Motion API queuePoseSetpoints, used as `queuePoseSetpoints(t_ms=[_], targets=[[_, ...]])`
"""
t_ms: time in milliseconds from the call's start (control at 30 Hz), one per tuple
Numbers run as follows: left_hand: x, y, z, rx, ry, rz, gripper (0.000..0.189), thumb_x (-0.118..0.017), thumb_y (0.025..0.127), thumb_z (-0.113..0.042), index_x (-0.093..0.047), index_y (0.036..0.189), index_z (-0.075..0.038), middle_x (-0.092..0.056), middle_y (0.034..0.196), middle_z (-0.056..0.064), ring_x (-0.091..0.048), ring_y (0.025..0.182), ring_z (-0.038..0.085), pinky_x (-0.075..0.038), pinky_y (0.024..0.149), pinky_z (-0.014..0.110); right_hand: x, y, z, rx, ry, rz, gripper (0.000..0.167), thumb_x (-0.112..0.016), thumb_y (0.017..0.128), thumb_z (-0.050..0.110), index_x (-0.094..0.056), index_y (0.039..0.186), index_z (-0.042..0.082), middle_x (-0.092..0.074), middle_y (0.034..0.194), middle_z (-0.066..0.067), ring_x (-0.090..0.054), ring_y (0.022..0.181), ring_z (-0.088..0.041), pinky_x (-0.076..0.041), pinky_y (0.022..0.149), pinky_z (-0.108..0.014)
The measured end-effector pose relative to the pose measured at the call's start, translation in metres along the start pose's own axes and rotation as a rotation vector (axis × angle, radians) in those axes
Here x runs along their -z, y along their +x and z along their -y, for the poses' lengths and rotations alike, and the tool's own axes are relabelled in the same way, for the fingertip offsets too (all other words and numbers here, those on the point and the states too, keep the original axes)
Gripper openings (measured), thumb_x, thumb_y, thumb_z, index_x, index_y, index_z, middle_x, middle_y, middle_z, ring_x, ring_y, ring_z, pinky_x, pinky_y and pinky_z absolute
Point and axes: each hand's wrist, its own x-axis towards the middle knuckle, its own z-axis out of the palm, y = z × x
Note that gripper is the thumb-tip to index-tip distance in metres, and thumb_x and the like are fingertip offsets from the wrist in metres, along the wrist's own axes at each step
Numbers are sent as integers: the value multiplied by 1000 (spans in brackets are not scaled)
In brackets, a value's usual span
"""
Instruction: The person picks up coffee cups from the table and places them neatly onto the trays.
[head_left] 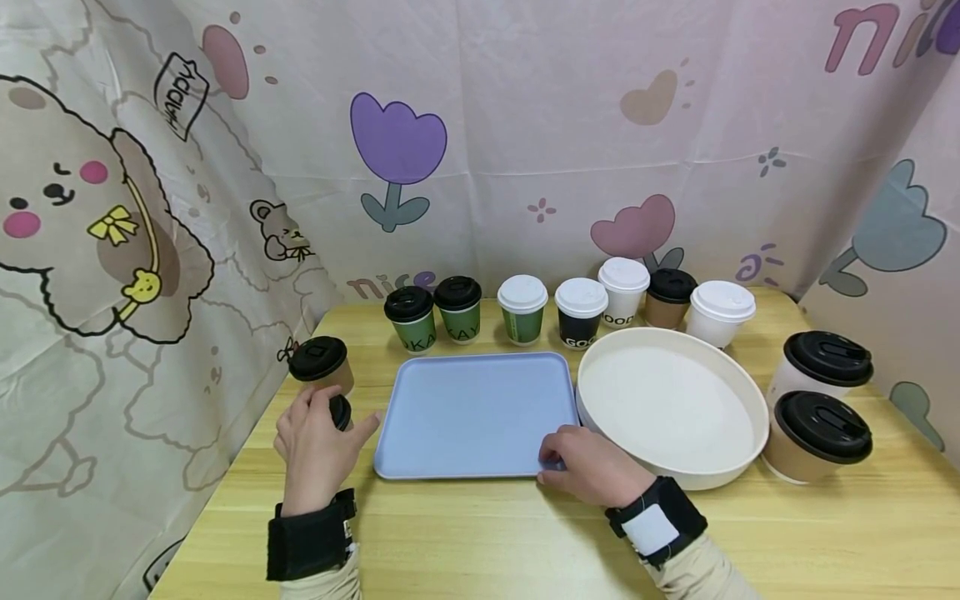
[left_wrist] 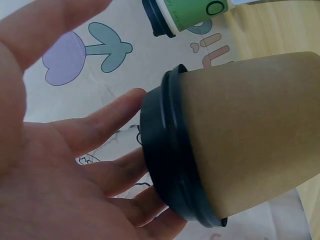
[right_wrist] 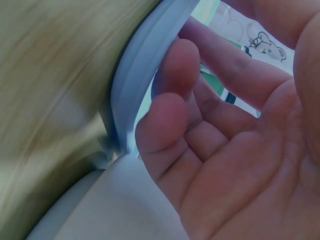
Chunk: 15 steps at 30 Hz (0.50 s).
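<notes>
My left hand is at the table's left side, beside a small brown paper cup with a black lid, which it mostly hides in the head view. In the left wrist view the fingertips reach the black lid of the brown cup, while the thumb stands apart from it. Behind it stands another brown cup with a black lid. My right hand grips the near right corner of a light blue rectangular tray. Its fingers curl close against the tray's rim.
A round cream tray sits right of the blue one. Small lidded cups, including a green cup and a black cup, line the back. Two larger black-lidded cups, one brown, stand at the right. A patterned cloth hangs behind.
</notes>
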Motion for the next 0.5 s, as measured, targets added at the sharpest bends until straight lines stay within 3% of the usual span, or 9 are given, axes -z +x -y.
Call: queuePoseSetpoints(t_ms=[233, 500], targets=[[-2, 2, 5, 23, -1, -50, 73, -81, 88, -31, -50, 141, 8, -24, 154, 40, -14, 140, 61, -4, 108, 72, 0, 0, 0, -2, -5, -2, 14, -80, 90, 21, -73, 95, 11, -65, 89, 3, -63, 83, -13, -54, 75, -35], [-1, 2, 14, 74, 21, -4, 81, -81, 87, -33, -44, 145, 8, -17, 157, 41, -9, 140, 61, -1, 108, 71, 1, 0, 0, -5, 1, 9, 14, -80, 91, 22, -73, 96, 11, -65, 89, 3, -63, 84, -14, -54, 76, -35]])
